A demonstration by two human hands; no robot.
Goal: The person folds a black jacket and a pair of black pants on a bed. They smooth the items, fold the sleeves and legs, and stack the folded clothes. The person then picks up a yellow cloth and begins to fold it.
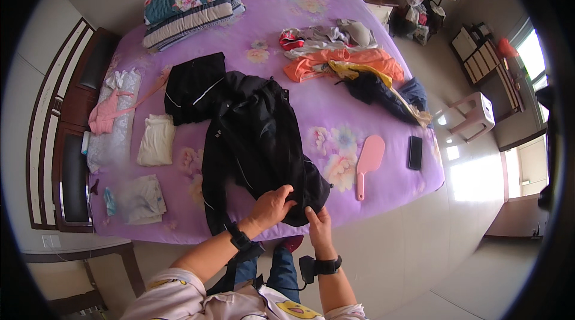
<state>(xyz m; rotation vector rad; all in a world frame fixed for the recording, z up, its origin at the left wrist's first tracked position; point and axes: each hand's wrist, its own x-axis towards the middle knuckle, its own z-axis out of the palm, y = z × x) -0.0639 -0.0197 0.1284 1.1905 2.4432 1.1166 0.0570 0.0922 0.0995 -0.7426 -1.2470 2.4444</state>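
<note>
A black jacket (265,131) with thin pale piping lies spread over the purple flowered bedsheet (265,104), its lower part lifted at the near edge of the bed. My left hand (272,207) grips the jacket's fabric between thumb and fingers. Close by on the right, my right hand (318,221) pinches the rounded lower end of the same jacket. At the upper left, a folded black garment (193,86) with pale piping touches the jacket. Right of the jacket a pink paddle-shaped brush (369,156) lies flat on the sheet.
Folded white cloths (156,140) and a pink garment (105,113) lie at the left. Folded quilts (188,14) are stacked at the far left. Unfolded clothes (350,61) lie at the far right, with a phone (415,153) nearer. A plastic stool (478,115) stands beside the bed.
</note>
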